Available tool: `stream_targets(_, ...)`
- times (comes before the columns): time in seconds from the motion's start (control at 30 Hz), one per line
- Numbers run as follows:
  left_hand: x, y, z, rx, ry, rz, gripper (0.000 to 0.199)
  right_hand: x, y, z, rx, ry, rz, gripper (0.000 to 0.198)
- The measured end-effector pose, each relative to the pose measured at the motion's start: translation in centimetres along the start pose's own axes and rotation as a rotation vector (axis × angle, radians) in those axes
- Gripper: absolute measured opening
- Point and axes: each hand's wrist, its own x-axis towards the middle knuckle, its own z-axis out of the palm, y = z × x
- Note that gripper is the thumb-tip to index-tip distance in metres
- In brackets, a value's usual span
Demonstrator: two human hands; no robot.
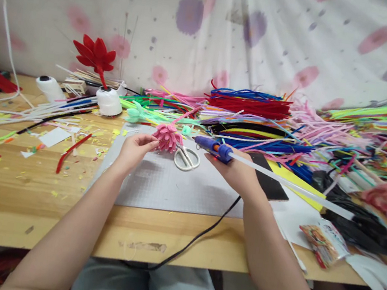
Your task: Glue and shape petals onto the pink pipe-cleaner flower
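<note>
My left hand [138, 149] pinches the left edge of a pink pipe-cleaner flower [168, 138], whose stem points up and to the right. In my right hand [235, 172] is a blue hot glue gun [214, 148], its nozzle pointing left toward the flower without touching it. A long translucent glue stick [291, 183] sticks out of its back. Between my hands, scissors with pale handles [187, 160] lie on a grey cutting mat [156, 191]; their blades are mostly hidden by the flower. A mint-green pipe-cleaner piece [135, 113] rests behind my left hand.
Bundles of coloured pipe cleaners [248, 104] line the back of the wooden table [20, 205]. A red flower [96, 55] stands in a white thread spool [108, 102]. A black cord [196, 238] hangs over the front edge. At right lies a snack packet [325, 242].
</note>
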Motion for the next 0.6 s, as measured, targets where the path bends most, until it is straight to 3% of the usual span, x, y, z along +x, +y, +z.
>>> stream_targets(0.2, 0.3, -1.6, -0.3, -0.248, -0.019, -0.185, 0.029, 1.2, -0.3, 2.3, 0.402, -0.157, 0.060, 0.035)
stream_targets(0.4, 0.6, -3.0, 0.2, -0.414, -0.025, -0.338, 0.015, 1.7, 1.3, 6.0, 0.795, -0.347, 0.213, 0.037)
stream_targets(0.6, 0.6, -3.2, 0.4, -0.483, -0.075, -0.413, 0.003, 0.9, 3.0, 8.5, 0.856, -0.403, 0.283, 0.038)
